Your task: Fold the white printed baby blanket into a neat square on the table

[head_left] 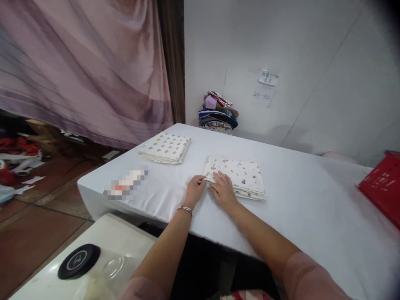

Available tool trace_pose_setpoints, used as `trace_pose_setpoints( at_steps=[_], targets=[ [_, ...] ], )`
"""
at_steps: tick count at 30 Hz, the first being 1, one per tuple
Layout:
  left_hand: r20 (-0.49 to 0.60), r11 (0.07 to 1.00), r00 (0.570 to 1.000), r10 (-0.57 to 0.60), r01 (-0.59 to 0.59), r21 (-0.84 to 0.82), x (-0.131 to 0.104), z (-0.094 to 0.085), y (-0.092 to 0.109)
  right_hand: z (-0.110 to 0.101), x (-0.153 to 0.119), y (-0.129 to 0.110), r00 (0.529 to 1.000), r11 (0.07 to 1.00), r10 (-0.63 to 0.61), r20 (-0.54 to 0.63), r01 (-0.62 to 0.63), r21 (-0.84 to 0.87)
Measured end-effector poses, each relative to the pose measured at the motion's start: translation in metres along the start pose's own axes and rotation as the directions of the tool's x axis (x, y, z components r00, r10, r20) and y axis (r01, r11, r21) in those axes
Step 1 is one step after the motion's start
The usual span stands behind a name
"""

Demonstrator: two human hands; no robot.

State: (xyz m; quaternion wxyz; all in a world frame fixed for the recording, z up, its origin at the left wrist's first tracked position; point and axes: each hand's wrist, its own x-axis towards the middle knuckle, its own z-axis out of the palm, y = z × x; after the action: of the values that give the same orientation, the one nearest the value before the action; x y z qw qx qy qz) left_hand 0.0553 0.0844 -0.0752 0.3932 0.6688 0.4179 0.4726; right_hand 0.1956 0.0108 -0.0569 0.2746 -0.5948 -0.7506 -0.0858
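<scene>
- My left hand [195,190] pinches the near-left corner of a folded cloth [242,171], fingers closed.
- My right hand [223,189] lies spread on top, fingers loose, likely steadying layers.

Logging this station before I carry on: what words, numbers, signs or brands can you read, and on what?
"45-50": handwritten, lower paper on the wall.
Upper paper: handwriting, too blurred to read.
Black round object: emblem too blurred to read.
Pixelated item: nothing readable.
Held cloth: printed motifs, no readable text.
</scene>
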Motion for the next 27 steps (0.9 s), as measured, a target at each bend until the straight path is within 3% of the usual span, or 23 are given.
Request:
trace_pose_setpoints(
  at_steps=[6, 10, 14, 20, 23, 27],
  targets=[
    [-0.003, 0.998, 0.999, 0.043, -0.043, 0.054, -0.001, 0.000, 0.002, -0.030, -0.029, 0.036, 0.994, 0.998, 0.062, -0.095, -0.063, -0.015],
    [-0.023, 0.985, 0.993, 0.115, -0.111, 0.133, -0.005, 0.001, 0.005, -0.035, -0.037, 0.049, 0.987, 0.996, 0.088, -0.132, -0.091, -0.017],
    [-0.013, 0.930, 0.971, 0.241, -0.227, 0.290, -0.010, 0.000, 0.012, -0.030, -0.038, 0.051, 0.985, 0.995, 0.081, -0.153, -0.089, -0.050],
    [0.163, 0.773, 0.904, 0.395, -0.423, 0.472, -0.013, 0.003, 0.023, -0.027, -0.040, 0.047, 0.987, 0.992, 0.095, -0.133, -0.104, -0.065],
    [0.211, 0.728, 0.887, 0.411, -0.459, 0.510, -0.013, 0.005, 0.025, -0.027, -0.040, 0.047, 0.986, 0.989, 0.118, -0.114, -0.128, -0.076],
    [0.198, 0.707, 0.884, 0.423, -0.458, 0.539, -0.012, 0.007, 0.025, -0.025, -0.040, 0.049, 0.987, 0.988, 0.124, -0.099, -0.132, -0.083]
  ],
)
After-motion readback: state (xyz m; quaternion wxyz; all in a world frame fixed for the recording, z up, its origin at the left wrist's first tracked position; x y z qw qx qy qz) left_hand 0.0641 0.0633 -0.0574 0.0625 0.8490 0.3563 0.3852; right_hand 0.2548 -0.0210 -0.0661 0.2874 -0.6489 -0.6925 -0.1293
